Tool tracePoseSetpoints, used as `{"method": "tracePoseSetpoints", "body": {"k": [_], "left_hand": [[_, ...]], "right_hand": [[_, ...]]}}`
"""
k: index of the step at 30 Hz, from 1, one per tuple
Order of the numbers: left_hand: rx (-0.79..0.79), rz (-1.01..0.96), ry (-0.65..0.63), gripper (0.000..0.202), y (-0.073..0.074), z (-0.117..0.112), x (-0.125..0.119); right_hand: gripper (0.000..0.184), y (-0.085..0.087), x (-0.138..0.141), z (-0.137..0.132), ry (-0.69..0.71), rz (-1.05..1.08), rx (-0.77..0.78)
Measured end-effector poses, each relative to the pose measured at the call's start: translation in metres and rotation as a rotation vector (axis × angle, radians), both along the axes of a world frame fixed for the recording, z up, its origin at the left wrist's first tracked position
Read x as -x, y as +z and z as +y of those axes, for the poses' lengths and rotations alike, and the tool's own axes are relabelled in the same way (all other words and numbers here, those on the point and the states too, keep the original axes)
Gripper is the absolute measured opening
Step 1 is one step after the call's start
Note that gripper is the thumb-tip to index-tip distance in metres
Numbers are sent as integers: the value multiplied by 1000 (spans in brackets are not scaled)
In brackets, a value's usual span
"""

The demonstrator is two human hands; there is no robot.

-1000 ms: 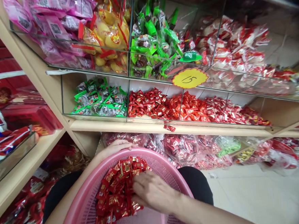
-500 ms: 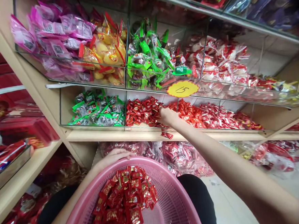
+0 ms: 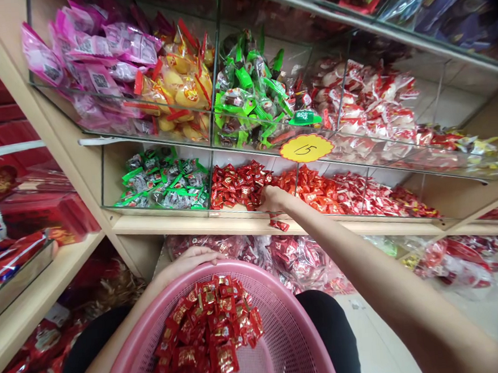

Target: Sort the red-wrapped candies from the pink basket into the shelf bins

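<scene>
A wooden shelf (image 3: 183,225) fills the view, with glass bins in two rows, each full of wrapped sweets. Below it, close to the camera, a pink mesh basket (image 3: 293,331) rests on the person's lap. Clear bags (image 3: 305,256) of red sweets lie on the floor under the shelf, behind the basket. In the lower row, the second bin (image 3: 233,209) from the left holds red candies (image 3: 236,184), and the bin to its left holds green candies (image 3: 163,178). A heap (image 3: 211,325) of the same red candies lies inside the basket, on its left side. The right arm stretches from the lower right up to the shelf, and the right hand (image 3: 274,199) is inside the bin, at its right end, palm down with the fingers bent into the red candies; I cannot tell whether it grips any of them. The left hand (image 3: 188,262) is on the far rim of the basket, its fingers folded over the rim and clamped on it. A yellow tag (image 3: 306,148) with the number 15 sits on the glass just above the right hand. One loose candy (image 3: 280,225) lies on the shelf edge, just below the right wrist.
</scene>
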State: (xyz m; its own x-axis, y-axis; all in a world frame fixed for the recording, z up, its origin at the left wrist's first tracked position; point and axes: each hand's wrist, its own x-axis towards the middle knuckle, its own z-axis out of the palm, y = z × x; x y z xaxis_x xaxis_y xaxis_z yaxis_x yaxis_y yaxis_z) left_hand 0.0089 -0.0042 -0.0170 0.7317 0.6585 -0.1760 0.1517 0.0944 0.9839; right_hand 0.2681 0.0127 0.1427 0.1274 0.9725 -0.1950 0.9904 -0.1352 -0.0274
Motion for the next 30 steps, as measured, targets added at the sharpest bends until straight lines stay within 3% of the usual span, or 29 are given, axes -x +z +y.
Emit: {"method": "tracePoseSetpoints", "body": {"k": [4,10,14,18,21,25,30], "left_hand": [[4,19,3,38,3,-1,0],[8,8,-2,36,2,0,0],[-13,18,-14,35,-2,2,1],[-9,11,0,33,-1,0,0],[39,3,9,32,3,-4,-1],[29,13,7,31,2,-4,-1],[-18,61,27,31,0,-6,0]], "right_hand": [[21,0,-3,5,38,45,40],[21,-1,-3,4,26,108,13],[18,10,-6,-6,27,181,-55],[16,27,-8,-34,92,559,-220],[20,28,-1,-68,176,878,-302],[18,-3,19,-121,356,911,-275],[12,-68,46,-177,571,605,-165]]}}
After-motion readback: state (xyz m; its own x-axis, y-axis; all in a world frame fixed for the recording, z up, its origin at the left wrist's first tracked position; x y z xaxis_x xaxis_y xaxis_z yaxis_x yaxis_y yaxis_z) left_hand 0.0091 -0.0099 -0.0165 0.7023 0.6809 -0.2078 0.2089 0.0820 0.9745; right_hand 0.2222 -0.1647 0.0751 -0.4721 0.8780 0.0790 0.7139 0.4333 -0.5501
